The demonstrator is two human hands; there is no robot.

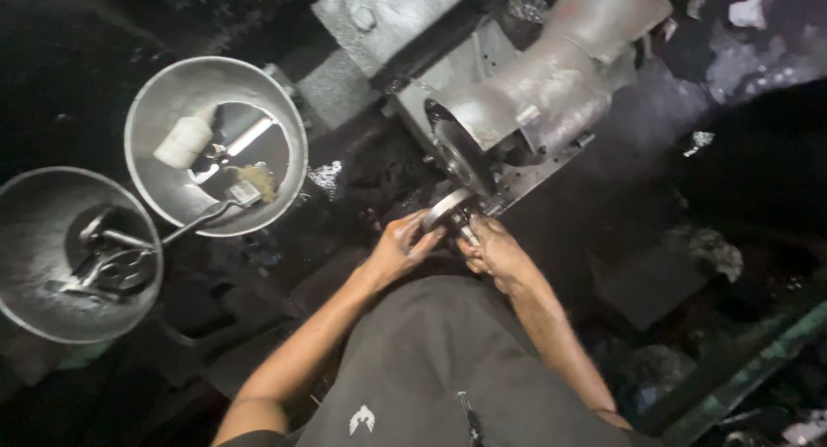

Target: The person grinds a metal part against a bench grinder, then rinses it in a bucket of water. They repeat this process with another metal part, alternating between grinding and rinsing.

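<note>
Both of my hands meet at a round metal disc part (447,208) at the near end of a large grey metal machine housing (534,85). My left hand (398,247) grips the disc's left rim with greasy fingers. My right hand (495,251) is closed on a small metal piece (467,233) just under the disc, pressed against the housing. My dark shirt fills the bottom of the view.
Two steel bowls sit to the left. The nearer-centre bowl (155,111) holds a white plastic piece, a small brush and metal bits. The far-left bowl (34,283) holds dark metal tools. Oily black floor surrounds everything. A green bar (749,369) lies at bottom right.
</note>
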